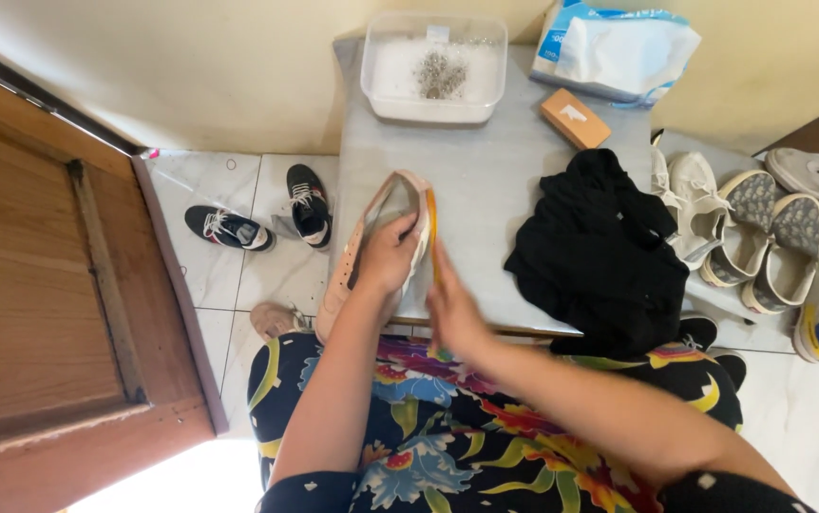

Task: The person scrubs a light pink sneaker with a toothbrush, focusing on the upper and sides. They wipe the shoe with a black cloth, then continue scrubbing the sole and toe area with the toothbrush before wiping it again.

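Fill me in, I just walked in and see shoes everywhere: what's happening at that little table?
A seated person's left hand grips a pinkish shoe at the grey table edge, while the right hand works an orange-handled tool against it. A black cloth, a clear plastic tub and an orange block lie on the table.

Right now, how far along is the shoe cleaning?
Done: hard to tell. In hand: left hand holds a pink shoe while right hand works a brush along it. Left, probably: pale shoes wait beside the table.
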